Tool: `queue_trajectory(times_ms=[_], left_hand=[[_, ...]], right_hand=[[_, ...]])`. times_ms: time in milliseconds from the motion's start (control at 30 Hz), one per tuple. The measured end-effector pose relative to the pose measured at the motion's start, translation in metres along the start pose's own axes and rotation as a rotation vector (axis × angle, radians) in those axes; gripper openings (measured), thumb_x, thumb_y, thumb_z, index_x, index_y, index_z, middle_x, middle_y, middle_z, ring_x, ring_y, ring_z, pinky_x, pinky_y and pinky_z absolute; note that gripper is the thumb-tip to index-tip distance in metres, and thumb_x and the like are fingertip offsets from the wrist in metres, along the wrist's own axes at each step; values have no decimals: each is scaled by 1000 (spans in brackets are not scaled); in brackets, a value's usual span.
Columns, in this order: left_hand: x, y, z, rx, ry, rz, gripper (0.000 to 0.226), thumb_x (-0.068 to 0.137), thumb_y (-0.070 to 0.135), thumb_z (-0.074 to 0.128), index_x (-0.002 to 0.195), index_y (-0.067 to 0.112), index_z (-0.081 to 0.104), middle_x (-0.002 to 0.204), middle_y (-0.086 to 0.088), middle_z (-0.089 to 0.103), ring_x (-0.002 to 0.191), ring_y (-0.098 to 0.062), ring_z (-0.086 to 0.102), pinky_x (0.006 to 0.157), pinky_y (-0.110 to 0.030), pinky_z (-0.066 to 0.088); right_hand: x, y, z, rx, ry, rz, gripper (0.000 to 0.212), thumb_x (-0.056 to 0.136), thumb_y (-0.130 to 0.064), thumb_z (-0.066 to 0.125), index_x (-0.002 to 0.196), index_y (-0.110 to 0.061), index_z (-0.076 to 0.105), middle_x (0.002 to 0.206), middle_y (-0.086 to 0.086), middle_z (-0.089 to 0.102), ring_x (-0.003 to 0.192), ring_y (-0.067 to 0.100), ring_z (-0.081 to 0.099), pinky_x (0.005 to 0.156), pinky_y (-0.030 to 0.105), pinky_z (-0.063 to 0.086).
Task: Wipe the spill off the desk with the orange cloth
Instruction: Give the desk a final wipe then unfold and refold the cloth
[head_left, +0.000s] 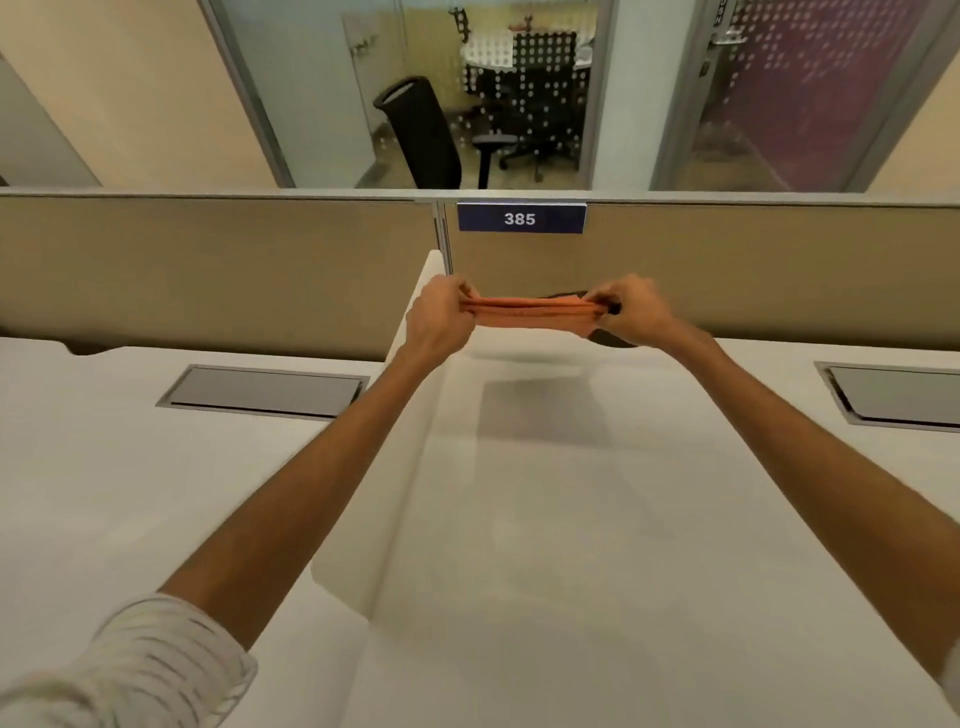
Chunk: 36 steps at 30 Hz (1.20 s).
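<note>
Pinching orange cloth (527, 313) ends, left hand (440, 318), right hand (632, 310), above desk (649, 509) far edge.

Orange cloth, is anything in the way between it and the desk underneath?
Nothing visible. The left hand and right hand hold the orange cloth over bare desk; a dark patch lies just beneath the right hand.

Dark object (610, 340) mostly hidden behind orange cloth (530, 312); right desk hatch (898, 397) cut by edge.

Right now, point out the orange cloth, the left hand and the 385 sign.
orange cloth (527, 312), head view, middle of the stretched fold.
left hand (439, 319), head view, back of the hand.
385 sign (520, 218), head view, on the numerals.
</note>
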<state>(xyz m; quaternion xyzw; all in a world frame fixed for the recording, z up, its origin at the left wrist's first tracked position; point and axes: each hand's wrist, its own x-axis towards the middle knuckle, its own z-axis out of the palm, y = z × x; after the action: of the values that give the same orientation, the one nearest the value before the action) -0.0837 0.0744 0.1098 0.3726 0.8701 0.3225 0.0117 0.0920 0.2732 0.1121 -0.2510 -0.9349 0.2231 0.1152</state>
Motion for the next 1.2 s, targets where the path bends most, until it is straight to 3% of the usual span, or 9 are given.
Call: queue_trajectory(times_ms=[100, 200, 433, 533, 633, 700, 833, 1067, 1200], left_hand=[[9, -19, 34, 83, 115, -53, 20, 86, 2, 56, 102, 11, 63, 108, -11, 60, 89, -32, 61, 68, -39, 46], [-9, -51, 80, 185, -21, -178, 28, 86, -1, 46, 111, 6, 57, 113, -17, 53, 96, -39, 58, 77, -43, 44], [-67, -108, 134, 217, -98, -238, 18, 85, 1, 41, 96, 4, 55, 102, -15, 56, 89, -33, 55, 69, -36, 41], [-61, -100, 137, 231, -62, -204, 16, 88, 5, 45, 99, 4, 57, 107, -15, 57, 92, -34, 57, 80, -42, 48], [-49, -87, 148, 212, -108, -88, 31, 95, 18, 46, 124, 8, 52, 131, -14, 52, 116, -32, 53, 99, -45, 44], [-46, -84, 161, 238, -238, -15, 45, 100, 26, 41, 141, 9, 41, 149, -14, 39, 137, -31, 39, 113, -45, 32], [-52, -98, 184, 276, -403, -32, 58, 106, 37, 26, 157, 13, 12, 167, -7, 7, 154, -20, 3, 125, -43, -2], [-54, -105, 182, 231, -429, -18, 64, 106, 44, 24, 158, 13, 1, 167, -6, -2, 154, -20, -7, 125, -40, -7], [-65, -93, 171, 124, -340, -43, 71, 105, 45, 25, 156, 7, -7, 166, -10, -8, 154, -21, -10, 126, -38, -6]], right_hand=[[8, 11, 53, 105, 107, 12, 27, 85, -3, 65, 108, -11, 75, 98, 9, 75, 87, 26, 67, 78, 29, 52], [-9, 28, 123, 154, 55, 94, 32, 87, -1, 60, 115, -9, 72, 111, 13, 72, 99, 32, 66, 87, 38, 53], [-48, 47, 198, 98, -10, 69, 25, 90, -9, 60, 113, -9, 71, 103, 15, 74, 85, 34, 66, 82, 40, 51], [-35, 45, 191, 20, -30, 21, 37, 89, -39, 66, 115, -13, 71, 100, 6, 75, 87, 26, 69, 96, 42, 49], [-18, 39, 191, 32, 42, 23, 41, 95, -41, 55, 122, -13, 65, 107, 8, 73, 94, 24, 67, 100, 46, 48], [-9, 35, 200, 3, 13, 38, 45, 100, -40, 46, 133, -11, 54, 129, 12, 63, 116, 28, 59, 109, 47, 40], [-6, 39, 227, -134, -192, 78, 66, 103, -51, 27, 156, -12, 17, 164, 9, 16, 152, 24, 12, 122, 48, 6], [-9, 43, 233, -136, -240, 100, 71, 102, -55, 20, 157, -16, -2, 166, 5, -5, 153, 20, -8, 121, 55, -8], [-16, 35, 215, -68, -73, 165, 75, 102, -56, 24, 157, -13, -2, 166, 9, -5, 153, 23, -9, 120, 52, -9]])
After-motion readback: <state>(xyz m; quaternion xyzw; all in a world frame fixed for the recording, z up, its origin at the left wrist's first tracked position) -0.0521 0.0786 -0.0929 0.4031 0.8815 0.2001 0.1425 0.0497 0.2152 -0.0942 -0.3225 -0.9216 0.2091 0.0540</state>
